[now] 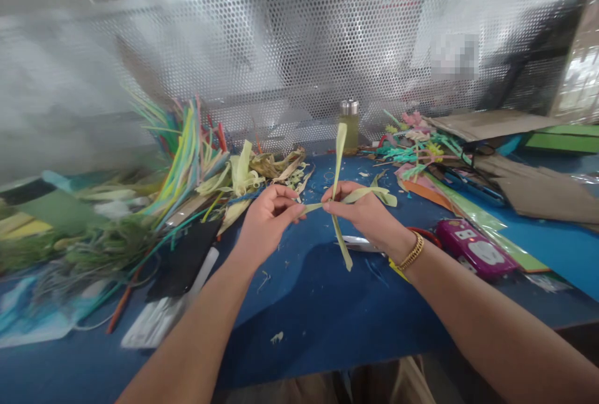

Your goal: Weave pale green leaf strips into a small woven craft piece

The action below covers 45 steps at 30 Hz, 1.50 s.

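Observation:
Pale green strips of corn husk (pixel 341 148) cross between my hands above the blue table (pixel 299 295). One strip stands nearly upright, its lower end hanging down; another runs sideways from hand to hand and curls out past the right one. My left hand (pixel 274 217) is closed, pinching the left end of the sideways strip between thumb and fingers. At the crossing, my right hand (pixel 358 207) pinches the strips, thumb against forefinger. A pair of scissors (pixel 358 244) lies under the right hand, its blades showing and its handles partly hidden by the wrist.
Husks (pixel 276 170) and coloured pipe cleaners (pixel 182 161) are heaped at left, near a black phone-like slab (pixel 182 260). At right are a purple device (pixel 475 248), cardboard (pixel 543 186) and coloured sheets. A lidded bottle (pixel 350 129) stands before a perforated metal panel (pixel 299 48).

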Tool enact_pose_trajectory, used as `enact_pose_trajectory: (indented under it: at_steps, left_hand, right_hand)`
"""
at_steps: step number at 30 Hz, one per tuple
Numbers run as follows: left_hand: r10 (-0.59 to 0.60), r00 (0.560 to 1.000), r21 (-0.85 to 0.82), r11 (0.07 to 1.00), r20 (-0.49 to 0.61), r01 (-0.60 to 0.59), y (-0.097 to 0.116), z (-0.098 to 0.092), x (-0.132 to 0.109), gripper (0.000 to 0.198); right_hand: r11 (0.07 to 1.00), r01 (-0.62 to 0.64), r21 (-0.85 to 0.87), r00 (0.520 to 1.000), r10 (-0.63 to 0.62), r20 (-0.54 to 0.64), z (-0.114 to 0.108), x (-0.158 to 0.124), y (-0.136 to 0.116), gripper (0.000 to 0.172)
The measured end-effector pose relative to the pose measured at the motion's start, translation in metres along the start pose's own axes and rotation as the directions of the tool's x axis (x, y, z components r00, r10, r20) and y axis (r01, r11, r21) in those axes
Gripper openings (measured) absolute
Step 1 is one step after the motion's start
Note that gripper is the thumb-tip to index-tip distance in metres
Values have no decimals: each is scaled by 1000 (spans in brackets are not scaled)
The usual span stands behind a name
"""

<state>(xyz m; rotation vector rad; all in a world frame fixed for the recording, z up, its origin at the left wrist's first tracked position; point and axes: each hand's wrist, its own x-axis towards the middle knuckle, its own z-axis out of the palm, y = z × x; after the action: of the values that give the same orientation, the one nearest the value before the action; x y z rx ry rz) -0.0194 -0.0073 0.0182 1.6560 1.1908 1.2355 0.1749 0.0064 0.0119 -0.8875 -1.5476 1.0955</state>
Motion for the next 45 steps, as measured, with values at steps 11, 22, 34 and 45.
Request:
enact_pose_trajectory:
  at_steps: [11,22,34,45]
  left_hand:
    - [27,999,74,997,-26,-25,-1,-14,5,21]
    - [374,926,547,765,54,-340,2,-3,-3,42]
    - [74,997,162,984,31,-78,-6,16,-6,20]
    - [-97,995,-170,980,39,102,-15,12,0,42]
  right_hand:
    - [994,-44,97,998,47,-29,-4,2,0,7]
    - [974,132,-185,991,-130,20,3,1,7,13]
    - [988,20,-151,999,-15,32,5,0,3,29]
    - [826,228,-516,972,-165,166,2,-4,2,11]
